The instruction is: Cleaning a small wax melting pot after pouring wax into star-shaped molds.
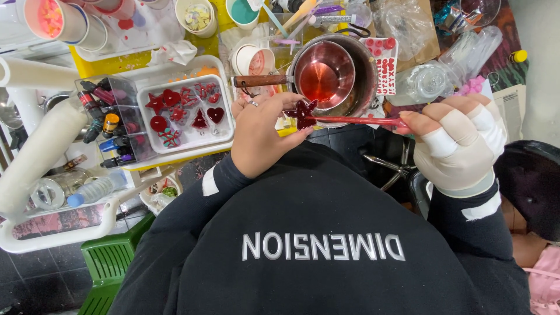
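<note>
Hands work close together — left hand [259, 137] cups a dark red star piece [303, 115], bandaged right hand [461, 143] pinches its red stick [356, 121] from three o'clock. Pot of red liquid [324, 74] sits at twelve — a slip could likely drop the star in.

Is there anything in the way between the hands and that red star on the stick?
No. The left hand touches the dark red star piece at its fingertips, and the right hand pinches the far end of the red stick that the star sits on. Nothing visible lies between either hand and the star.
</note>
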